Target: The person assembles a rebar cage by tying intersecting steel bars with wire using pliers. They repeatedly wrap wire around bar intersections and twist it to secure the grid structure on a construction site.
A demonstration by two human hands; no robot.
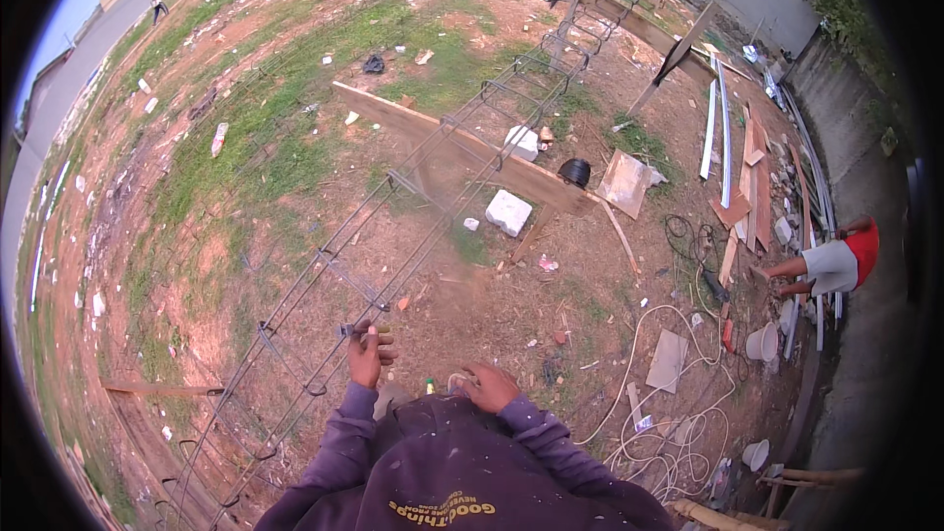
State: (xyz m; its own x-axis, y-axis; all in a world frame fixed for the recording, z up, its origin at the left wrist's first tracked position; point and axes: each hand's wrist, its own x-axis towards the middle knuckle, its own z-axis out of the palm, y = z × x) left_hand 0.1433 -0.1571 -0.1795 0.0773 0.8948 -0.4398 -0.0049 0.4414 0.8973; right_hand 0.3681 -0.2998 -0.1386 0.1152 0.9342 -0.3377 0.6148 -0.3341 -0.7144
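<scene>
A long cage of steel reinforcing bars (pixel 425 149) with rectangular stirrups runs diagonally from the lower left to the upper right. My left hand (pixel 366 358) is at the cage's near side, beside a stirrup corner, with its fingers apart; no held thing shows in it. Close to my waist, my right hand (pixel 492 388) has its fingers curled by a small pale loop (pixel 457 382), too small to name. A green-tipped item (pixel 430 385) shows between my hands, at the front of my dark sweatshirt. Under the cage's middle stands a wooden board (pixel 462 146) on edge.
White blocks (pixel 508 212) and a black coil (pixel 574 172) lie near the board. Looped pale hose (pixel 678 433), buckets (pixel 762 342) and planks (pixel 755 187) lie right. A person in a red top (pixel 861 254) bends by the wall. Wooden supports (pixel 673 61) stand at the far end.
</scene>
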